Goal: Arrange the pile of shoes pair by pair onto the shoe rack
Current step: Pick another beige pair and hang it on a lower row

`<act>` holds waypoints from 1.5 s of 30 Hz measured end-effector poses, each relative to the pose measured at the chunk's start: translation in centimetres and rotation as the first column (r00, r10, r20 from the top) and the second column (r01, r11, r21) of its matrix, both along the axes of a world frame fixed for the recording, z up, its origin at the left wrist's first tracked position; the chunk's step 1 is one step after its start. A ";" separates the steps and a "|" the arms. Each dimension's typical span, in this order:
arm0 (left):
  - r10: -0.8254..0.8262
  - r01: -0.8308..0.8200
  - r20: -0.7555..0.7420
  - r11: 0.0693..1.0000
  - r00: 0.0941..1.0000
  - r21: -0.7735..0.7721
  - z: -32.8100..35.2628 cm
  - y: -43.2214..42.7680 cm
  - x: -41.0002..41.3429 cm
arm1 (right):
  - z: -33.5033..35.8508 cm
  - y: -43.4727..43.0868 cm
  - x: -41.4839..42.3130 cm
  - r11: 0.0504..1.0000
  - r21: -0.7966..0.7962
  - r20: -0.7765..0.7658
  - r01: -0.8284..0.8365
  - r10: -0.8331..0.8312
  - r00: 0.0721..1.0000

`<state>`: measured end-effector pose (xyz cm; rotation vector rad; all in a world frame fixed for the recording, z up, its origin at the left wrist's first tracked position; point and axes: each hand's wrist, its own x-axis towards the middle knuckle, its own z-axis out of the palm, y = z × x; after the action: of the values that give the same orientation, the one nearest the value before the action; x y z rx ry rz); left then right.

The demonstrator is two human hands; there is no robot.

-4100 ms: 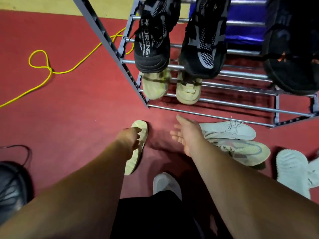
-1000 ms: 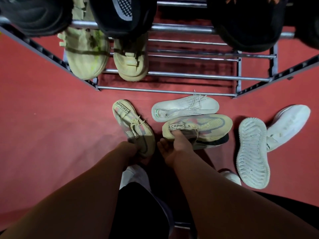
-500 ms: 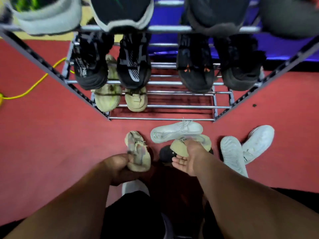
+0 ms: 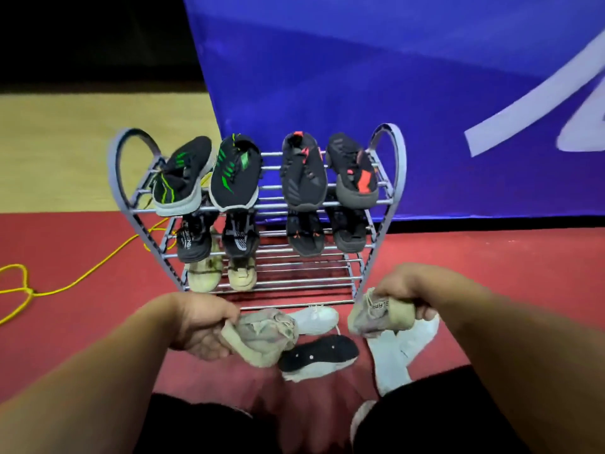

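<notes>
Red floor (image 4: 82, 322), a tan strip behind it, and a blue banner (image 4: 327, 77) across the upper right of the frame. Items as I log them from my station:

1. Shoe rack (image 4: 294, 285), centre of frame, three tiers. Top tier: black-and-green pair (image 4: 234, 178) and black-and-red pair (image 4: 302, 173). Middle tier: two dark pairs (image 4: 193, 239). Bottom tier: one beige pair (image 4: 242, 273) at its left end; the bars to the right of it carry nothing.
2. Left hand (image 4: 196, 326), lower left of centre. Its fingers are curled round one end of a beige knit shoe (image 4: 262, 335), which is held clear of the floor.
3. Right hand (image 4: 406, 286), right of centre. Its fingers are closed over the matching beige shoe (image 4: 379, 317), lettered heel tab showing, also raised.
4. Floor, between and below the hands: a white shoe (image 4: 316, 319) just in front of the rack, a shoe lying sole-up with black tread (image 4: 319, 353), and a white pair (image 4: 393, 358) beneath the right hand.
5. Yellow cable (image 4: 65, 286), left edge.

Change noted: a second ago both beige shoes lay on the floor beside the white one, with the hands only just on them. Now both are lifted, and the view takes in the whole rack. I judge the pick-up of this pair done and placement next, most likely on the free stretch of the bottom tier. The white shoes and the black-tread one remain to be paired; whether the latter matches the single white shoe I cannot tell.
</notes>
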<state>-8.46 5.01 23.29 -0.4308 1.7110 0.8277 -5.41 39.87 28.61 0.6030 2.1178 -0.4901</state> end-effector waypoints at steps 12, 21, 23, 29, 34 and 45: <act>0.154 -0.153 -0.202 0.988 0.967 0.024 -4.5 6.4 -1.8 | -4.5 2.8 1.3 0.978 -0.050 -0.282 0.202 -0.208 0.937; 0.253 -0.253 -0.125 0.967 0.959 0.014 -7.6 9.1 -5.4 | -8.3 3.7 -1.8 0.806 -0.393 -0.169 0.442 -0.536 0.828; 0.272 -0.273 -0.124 0.962 0.954 0.012 -8.6 9.3 -6.1 | -9.1 3.8 -2.2 0.783 -0.432 -0.153 0.447 -0.552 0.820; 0.374 -0.370 -0.091 0.927 0.923 0.061 -11.5 10.1 -8.7 | -12.6 4.6 -4.1 0.627 -0.545 -0.018 0.556 -0.672 0.740; 0.557 -0.531 -0.063 0.816 0.828 0.229 -14.3 12.2 -11.2 | -15.2 5.8 -5.5 0.452 -0.604 0.193 0.657 -0.717 0.670; 0.715 -0.673 -0.029 0.670 0.698 0.314 -20.3 15.3 -12.1 | -18.7 4.7 -7.9 0.248 -0.689 0.296 0.681 -0.761 0.577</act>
<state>-20.53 20.34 3.01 -0.8752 1.5138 1.6853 -13.29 44.55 9.91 1.0420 1.3216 -1.8778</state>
